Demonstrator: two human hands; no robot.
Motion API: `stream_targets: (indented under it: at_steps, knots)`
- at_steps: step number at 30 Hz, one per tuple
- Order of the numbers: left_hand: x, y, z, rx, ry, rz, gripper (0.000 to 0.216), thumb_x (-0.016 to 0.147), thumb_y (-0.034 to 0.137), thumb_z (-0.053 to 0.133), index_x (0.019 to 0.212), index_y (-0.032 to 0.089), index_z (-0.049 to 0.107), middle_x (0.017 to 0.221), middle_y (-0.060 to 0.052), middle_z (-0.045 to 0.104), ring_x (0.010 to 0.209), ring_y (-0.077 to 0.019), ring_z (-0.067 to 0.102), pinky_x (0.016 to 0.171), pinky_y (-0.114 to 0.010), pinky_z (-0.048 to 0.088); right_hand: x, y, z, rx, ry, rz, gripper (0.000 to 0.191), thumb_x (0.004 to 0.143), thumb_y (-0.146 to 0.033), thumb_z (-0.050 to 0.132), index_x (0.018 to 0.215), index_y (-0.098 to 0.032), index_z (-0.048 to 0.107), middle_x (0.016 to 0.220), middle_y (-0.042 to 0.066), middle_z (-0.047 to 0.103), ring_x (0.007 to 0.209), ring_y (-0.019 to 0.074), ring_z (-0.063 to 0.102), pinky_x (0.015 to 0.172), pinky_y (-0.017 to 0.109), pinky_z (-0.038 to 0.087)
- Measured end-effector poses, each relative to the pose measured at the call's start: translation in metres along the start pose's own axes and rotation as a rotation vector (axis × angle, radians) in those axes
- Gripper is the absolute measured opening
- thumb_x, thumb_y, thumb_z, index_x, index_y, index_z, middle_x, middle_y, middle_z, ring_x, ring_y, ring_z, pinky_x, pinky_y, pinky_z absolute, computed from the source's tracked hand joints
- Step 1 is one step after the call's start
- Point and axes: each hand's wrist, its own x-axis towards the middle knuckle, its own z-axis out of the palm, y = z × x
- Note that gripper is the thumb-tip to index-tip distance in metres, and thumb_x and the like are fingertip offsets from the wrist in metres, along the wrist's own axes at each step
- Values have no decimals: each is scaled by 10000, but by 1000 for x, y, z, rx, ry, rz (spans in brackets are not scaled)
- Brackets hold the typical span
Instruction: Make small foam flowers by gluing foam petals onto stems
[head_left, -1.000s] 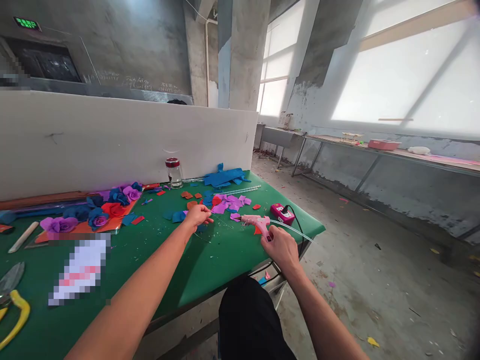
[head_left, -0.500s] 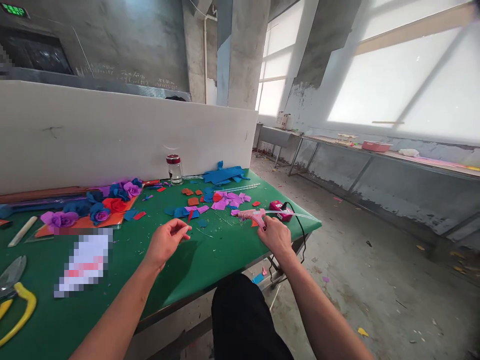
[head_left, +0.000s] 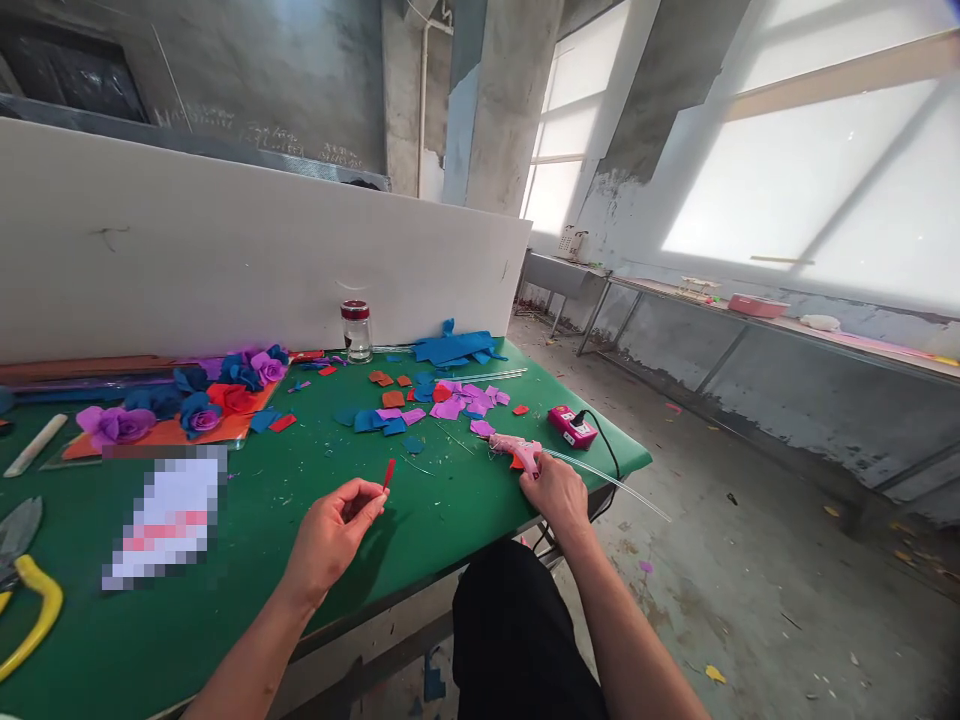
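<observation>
My left hand [head_left: 334, 535] pinches a small narrow red paper piece [head_left: 388, 474] upright between thumb and fingers, above the green table [head_left: 300, 580]. My right hand [head_left: 556, 492] is closed round the handle of a pink glue gun [head_left: 517, 450], its nozzle pointing left. A long clear glue stick [head_left: 622, 485] trails out of the gun's back to the right. Just beyond the nozzle lie purple paper pieces [head_left: 450, 408], with blue pieces [head_left: 367, 421] and brown-red pieces [head_left: 393, 399] beside them.
Paper flowers [head_left: 116, 425] lie at the left, with yellow-handled pliers [head_left: 34, 610] nearer me. A lidded glass jar [head_left: 358, 335] stands against the white board [head_left: 262, 260]. Behind the gun sits a pink power box [head_left: 571, 428] with a black cord. Blue paper [head_left: 457, 348] lies at the back.
My right hand and the glue gun have moved slightly nearer me, away from the power box. The red piece in my left hand now stands higher and more upright. The view has shifted slightly.
</observation>
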Motion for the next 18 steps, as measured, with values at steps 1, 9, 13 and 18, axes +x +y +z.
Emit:
stream_targets:
  at_steps: [1,9,13,18]
  knots:
    - [0,0,0,8,8,1,303,701,514,658,728,212,665,736,-21,663,669,-175,585,644,-265,461,1,1,0,2,-6,1,251,826,-313,501,994,-189,640,944,110,697,872,256,665,633,285,397]
    - [2,5,-1,-208,29,-108,315,622,484,742,697,185,680,690,-12,611,619,-135,484,599,-246,416,-13,-6,-33,143,122,30,454,805,-634,512,883,-215,667,776,73,700,766,249,645,616,289,378]
    - [8,1,-2,-443,65,-164,318,601,441,787,717,165,678,714,-27,643,621,-122,509,592,-230,416,-26,-70,-29,641,182,-366,320,848,-465,550,684,-205,641,668,7,658,620,147,568,611,250,371]
    - [21,2,-10,-569,157,-135,305,606,394,799,742,145,689,675,-8,623,576,-97,496,550,-208,394,-25,-161,6,1304,-249,-468,393,849,-491,505,745,-166,699,645,21,637,533,118,514,549,235,394]
